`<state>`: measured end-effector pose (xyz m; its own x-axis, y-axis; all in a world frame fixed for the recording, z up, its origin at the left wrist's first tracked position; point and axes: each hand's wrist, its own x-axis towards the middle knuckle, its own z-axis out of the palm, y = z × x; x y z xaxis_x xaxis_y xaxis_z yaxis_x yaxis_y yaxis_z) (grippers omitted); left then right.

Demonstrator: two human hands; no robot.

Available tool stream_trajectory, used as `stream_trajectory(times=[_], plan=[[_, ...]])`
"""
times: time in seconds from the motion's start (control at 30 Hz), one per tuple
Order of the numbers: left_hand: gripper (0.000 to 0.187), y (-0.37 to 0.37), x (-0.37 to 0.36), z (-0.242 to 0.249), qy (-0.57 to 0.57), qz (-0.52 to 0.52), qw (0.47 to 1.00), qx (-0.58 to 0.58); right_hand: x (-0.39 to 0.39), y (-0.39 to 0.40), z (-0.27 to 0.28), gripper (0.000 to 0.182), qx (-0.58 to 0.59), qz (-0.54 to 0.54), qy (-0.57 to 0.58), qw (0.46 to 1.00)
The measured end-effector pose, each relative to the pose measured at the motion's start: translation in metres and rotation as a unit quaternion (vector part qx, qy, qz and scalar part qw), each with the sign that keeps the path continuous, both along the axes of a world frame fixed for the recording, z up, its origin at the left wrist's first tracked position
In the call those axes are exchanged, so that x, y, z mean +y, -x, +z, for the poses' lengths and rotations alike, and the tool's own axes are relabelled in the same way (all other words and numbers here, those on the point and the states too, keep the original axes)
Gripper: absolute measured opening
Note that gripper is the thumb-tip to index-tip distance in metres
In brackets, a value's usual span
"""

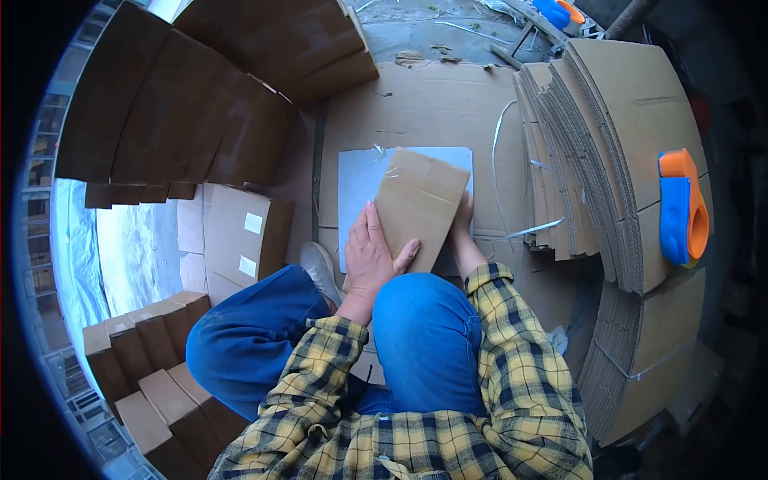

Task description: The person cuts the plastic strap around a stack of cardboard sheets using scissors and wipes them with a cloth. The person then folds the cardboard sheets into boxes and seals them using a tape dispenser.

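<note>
A brown cardboard box (420, 196) stands tilted between my hands, in front of my raised knee. My left hand (371, 254) lies against its left side, fingers stretched out and thumb apart on the near face. At the box's right edge is my right hand (462, 218), its fingers mostly hidden behind the cardboard. Under and beyond the box lies a pale, flat board (352, 180) on a large cardboard sheet (448, 100).
Flat cardboard stacks (652, 104) rise on the right, with a blue and orange tape dispenser (684, 210) on them. Large boxes (176, 96) stand at the upper left. Smaller boxes (164, 400) line the lower left. A white strap (498, 152) curls beside the board.
</note>
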<state>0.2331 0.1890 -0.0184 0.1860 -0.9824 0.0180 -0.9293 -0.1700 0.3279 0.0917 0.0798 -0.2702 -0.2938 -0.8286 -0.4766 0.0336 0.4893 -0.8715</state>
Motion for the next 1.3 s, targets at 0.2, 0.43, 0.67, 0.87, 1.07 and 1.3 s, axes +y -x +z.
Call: stream_trajectory(times=[0.2,0.43,0.67,0.87,1.07,1.3], plan=[[0.096,-0.026,0.013,-0.005,0.030,0.069,0.997,-0.018,0.029,-0.064,0.053,0.044,-0.032,0.097,0.028,0.994],[0.090,-0.026,0.040,0.009,0.025,0.096,0.990,-0.099,0.028,0.048,0.267,0.036,0.164,0.221,0.255,0.927],[0.080,-0.013,0.079,0.001,0.032,0.037,0.996,-0.071,0.033,0.272,0.427,0.040,0.702,-0.007,0.351,0.620],[0.079,-0.015,0.084,0.001,0.039,0.042,0.997,-0.056,0.006,0.290,0.413,0.061,0.737,0.119,-0.008,0.665],[0.074,-0.029,0.085,0.028,0.100,0.078,0.991,0.044,-0.016,0.324,0.442,0.056,0.707,0.175,0.101,0.678],[0.042,-0.033,0.085,0.150,0.122,0.020,0.849,0.513,0.098,0.150,0.538,0.061,0.099,0.433,0.222,0.868]])
